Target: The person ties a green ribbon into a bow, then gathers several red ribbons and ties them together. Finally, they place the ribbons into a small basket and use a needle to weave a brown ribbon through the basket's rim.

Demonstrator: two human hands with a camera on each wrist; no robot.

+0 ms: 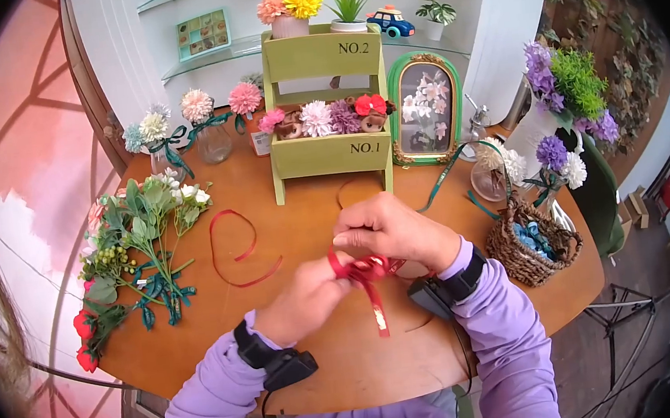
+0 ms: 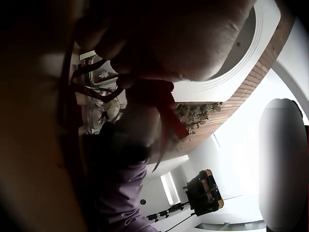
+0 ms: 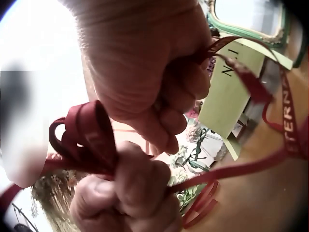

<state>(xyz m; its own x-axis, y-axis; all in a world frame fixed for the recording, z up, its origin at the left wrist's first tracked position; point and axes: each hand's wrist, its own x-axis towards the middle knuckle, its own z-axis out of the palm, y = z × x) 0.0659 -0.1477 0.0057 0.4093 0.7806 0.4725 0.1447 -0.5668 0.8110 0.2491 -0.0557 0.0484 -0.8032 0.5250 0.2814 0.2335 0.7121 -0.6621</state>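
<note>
Near the middle of the table, my left hand [image 1: 302, 299] pinches a looped bow of dark red ribbon [image 1: 367, 269] at its gathered centre. One ribbon tail hangs down from it toward the table's front. Just above and to the right is my right hand [image 1: 402, 231], fingers curled round a length of the same ribbon. In the right wrist view the bow's loops [image 3: 89, 133] stand up beside the left fingers, and a lettered ribbon strand [image 3: 288, 111] curves out from my right hand [image 3: 140, 63]. The left wrist view is dark, with the bow [image 2: 152, 92] below the palm.
Artificial flower stems [image 1: 142, 219] lie at the left, beside a loose red ribbon [image 1: 254, 245]. A green two-tier stand [image 1: 330, 157] and a framed picture [image 1: 425, 112] stand at the back. At the right are a wicker basket [image 1: 521, 259] and flowers in glass vases.
</note>
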